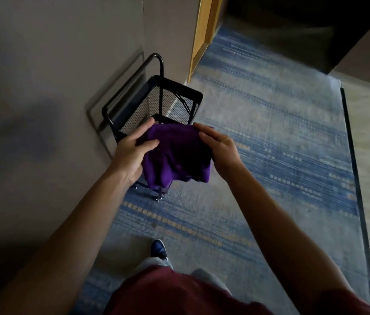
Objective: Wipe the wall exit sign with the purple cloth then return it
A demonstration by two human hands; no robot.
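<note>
Both hands, left hand (131, 155) and right hand (220, 148), pinch the cloth (177, 155) above the cart (156, 103) at twelve o'clock; probably folding it, sign unseen.

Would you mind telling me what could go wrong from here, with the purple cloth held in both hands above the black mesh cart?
1. The purple cloth is bunched between the left hand and right hand, with loose folds hanging; a fold might slip free or snag on the cart's rim.
2. The black mesh cart stands on small casters, so a nudge may roll it along the carpet.
</note>
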